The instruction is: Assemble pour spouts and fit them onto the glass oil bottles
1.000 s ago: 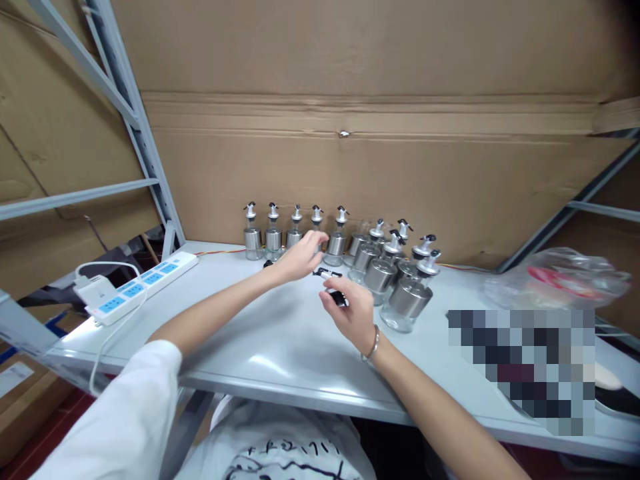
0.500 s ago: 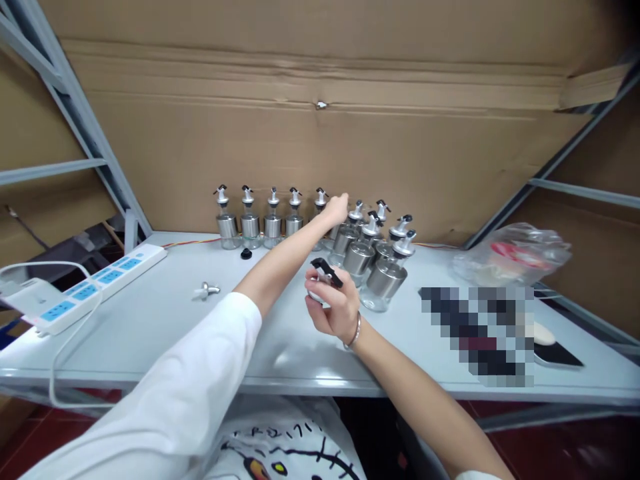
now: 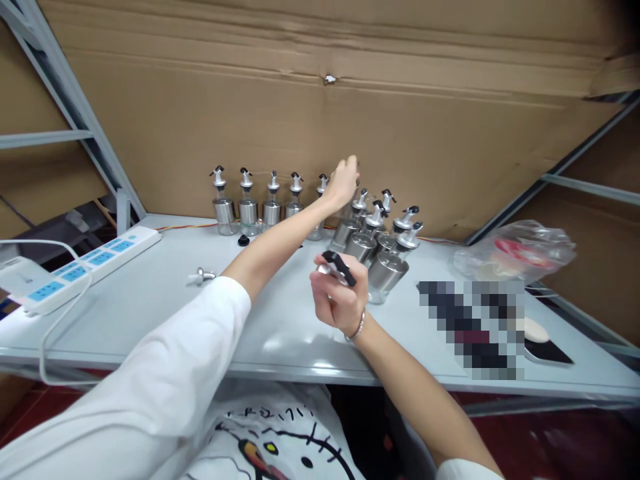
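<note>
My left hand (image 3: 343, 181) reaches to the back of the table, fingers bent at the top of a bottle mostly hidden behind it. My right hand (image 3: 341, 293) is closed around a pourer top (image 3: 340, 268) with a black flip cap, above the table. Left of my left hand stands a row of glass bottles with steel sleeves and pourers, among them one (image 3: 225, 212) at the far left. More such bottles, one (image 3: 387, 270) nearest my right hand, stand grouped on the right. A loose pourer (image 3: 203, 275) lies on the table.
A power strip (image 3: 95, 267) with a white cable lies at the left. A small black cap (image 3: 243, 241) is near the bottle row. At the right are a clear plastic bag (image 3: 515, 253), blurred items and a dark flat object (image 3: 550, 351). Cardboard (image 3: 200, 120) stands behind the table.
The view has shifted slightly. My left hand has risen a little at the bottles, its fingers now higher against the cardboard. My right hand still holds the pourer top, which has tilted slightly.
</note>
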Demonstrator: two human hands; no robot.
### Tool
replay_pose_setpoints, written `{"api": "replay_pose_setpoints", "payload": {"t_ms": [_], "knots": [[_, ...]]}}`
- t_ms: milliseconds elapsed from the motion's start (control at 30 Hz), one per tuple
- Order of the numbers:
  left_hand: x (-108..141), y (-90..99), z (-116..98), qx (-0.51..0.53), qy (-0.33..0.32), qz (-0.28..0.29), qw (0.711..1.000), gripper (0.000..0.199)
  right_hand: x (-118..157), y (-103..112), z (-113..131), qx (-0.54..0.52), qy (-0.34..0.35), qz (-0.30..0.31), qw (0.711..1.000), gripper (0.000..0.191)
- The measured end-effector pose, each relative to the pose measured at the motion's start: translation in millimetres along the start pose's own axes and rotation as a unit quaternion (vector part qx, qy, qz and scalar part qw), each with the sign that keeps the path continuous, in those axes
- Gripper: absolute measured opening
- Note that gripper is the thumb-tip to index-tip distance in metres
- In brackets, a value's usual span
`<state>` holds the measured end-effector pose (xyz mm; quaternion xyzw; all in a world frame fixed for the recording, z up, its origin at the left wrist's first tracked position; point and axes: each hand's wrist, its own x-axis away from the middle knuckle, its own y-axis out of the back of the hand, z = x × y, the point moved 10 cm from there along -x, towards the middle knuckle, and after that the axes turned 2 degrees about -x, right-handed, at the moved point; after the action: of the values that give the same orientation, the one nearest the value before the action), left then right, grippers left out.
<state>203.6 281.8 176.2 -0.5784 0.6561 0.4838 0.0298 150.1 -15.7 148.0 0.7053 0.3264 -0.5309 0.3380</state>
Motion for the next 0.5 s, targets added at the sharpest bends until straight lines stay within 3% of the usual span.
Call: {"api": "replay_pose_setpoints", "payload": {"t_ms": [100,167,267,333,400,500], "knots": [[1,40.4,-31,0.019,-0.048,-0.041,0.998,0.024,0,11,-6,0.018,-0.003,-0.056,0.998,0.032],[10,76.3,-51,0.04,-0.084,-0.088,0.992,0.033,2,19,-18,0.024,-0.032,-0.097,0.994,0.038],[41,132.8,-67,0.093,-0.116,-0.186,0.971,0.054,4,25,-37,0.003,-0.083,-0.122,0.989,0.047],[71,163.8,-70,0.162,-0.142,-0.246,0.945,0.041,4,25,-45,-0.026,-0.105,-0.124,0.986,0.048],[100,173.0,-70,0.212,-0.146,-0.221,0.941,0.037,3,24,-49,-0.054,-0.116,-0.116,0.985,0.049],[149,164.2,-70,0.256,-0.14,-0.121,0.949,0.033,2,20,-45,-0.08,-0.103,-0.09,0.987,0.05]]}}
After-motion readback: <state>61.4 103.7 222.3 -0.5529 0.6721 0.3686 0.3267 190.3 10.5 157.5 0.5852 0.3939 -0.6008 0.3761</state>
